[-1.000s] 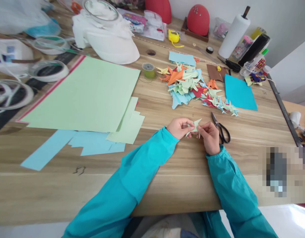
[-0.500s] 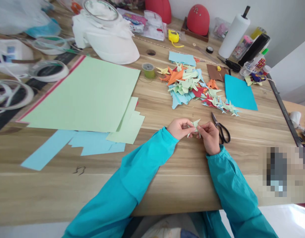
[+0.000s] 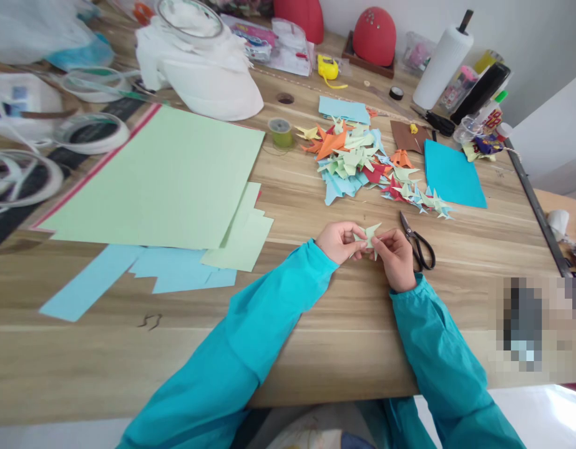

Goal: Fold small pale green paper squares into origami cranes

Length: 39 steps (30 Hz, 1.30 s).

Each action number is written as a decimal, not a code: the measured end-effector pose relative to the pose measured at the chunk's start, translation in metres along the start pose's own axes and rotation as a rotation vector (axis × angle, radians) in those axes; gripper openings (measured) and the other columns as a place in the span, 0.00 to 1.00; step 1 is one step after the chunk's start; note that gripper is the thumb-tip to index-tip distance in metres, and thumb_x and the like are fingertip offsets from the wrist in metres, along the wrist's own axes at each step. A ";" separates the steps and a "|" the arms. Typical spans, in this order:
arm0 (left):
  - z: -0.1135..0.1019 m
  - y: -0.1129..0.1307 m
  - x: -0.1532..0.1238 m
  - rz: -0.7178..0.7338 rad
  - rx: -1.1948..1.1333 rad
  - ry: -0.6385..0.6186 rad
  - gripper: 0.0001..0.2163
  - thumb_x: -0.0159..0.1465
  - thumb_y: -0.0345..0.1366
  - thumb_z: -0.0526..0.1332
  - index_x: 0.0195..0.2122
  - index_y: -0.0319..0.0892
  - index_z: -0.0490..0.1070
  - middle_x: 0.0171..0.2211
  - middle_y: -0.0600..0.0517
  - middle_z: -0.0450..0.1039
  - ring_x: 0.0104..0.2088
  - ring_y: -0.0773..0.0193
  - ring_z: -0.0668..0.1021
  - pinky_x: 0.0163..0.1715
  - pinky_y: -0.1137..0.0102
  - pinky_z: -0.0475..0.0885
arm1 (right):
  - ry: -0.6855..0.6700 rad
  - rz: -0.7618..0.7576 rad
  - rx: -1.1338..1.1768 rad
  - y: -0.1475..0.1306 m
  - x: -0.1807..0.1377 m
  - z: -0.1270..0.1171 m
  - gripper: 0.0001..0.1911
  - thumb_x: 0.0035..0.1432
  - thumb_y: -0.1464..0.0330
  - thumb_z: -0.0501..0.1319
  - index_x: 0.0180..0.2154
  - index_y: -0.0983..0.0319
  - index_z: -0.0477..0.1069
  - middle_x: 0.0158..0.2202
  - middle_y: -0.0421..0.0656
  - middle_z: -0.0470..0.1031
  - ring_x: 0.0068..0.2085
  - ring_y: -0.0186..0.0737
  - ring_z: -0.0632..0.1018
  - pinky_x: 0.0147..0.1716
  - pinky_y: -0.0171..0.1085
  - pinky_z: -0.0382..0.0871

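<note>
Paper (image 3: 371,233), pale green, sharply folded, just right of the frame's centre, and it's gripped from two sides: left hand (image 3: 337,242) with fingers (image 3: 351,229) pinching, right hand (image 3: 396,259) pinching too, scissors (image 3: 412,235) right beside it on the worktop (image 3: 316,349), colourful folded pieces (image 3: 351,159) heaped upper right

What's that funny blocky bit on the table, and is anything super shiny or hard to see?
In the head view, big squares hide whatever is there; in that view's bottom right corner, glare whitens the pale floor; also in the head view, the left hand and right hand partly cover the small folded paper, so its creases are hard to see.
</note>
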<state>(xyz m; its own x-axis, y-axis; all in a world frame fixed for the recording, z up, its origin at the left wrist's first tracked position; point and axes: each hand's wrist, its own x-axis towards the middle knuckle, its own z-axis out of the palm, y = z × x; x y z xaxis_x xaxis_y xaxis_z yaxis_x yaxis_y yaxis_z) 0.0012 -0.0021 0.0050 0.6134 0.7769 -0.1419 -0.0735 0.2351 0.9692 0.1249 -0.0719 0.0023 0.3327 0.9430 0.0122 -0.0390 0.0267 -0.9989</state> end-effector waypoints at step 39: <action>0.005 0.002 -0.003 0.068 -0.085 -0.026 0.13 0.44 0.35 0.67 0.29 0.35 0.67 0.14 0.55 0.68 0.15 0.72 0.70 0.17 0.77 0.66 | -0.086 0.084 0.233 -0.005 -0.001 0.000 0.16 0.44 0.68 0.65 0.37 0.58 0.62 0.22 0.34 0.69 0.22 0.31 0.72 0.19 0.29 0.63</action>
<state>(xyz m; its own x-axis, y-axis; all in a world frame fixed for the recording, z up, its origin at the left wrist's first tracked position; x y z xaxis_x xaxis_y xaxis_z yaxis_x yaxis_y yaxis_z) 0.0029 -0.0070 0.0081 0.6245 0.7779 -0.0697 -0.1814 0.2313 0.9558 0.1250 -0.0733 0.0074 0.2379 0.9696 -0.0570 -0.2823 0.0129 -0.9592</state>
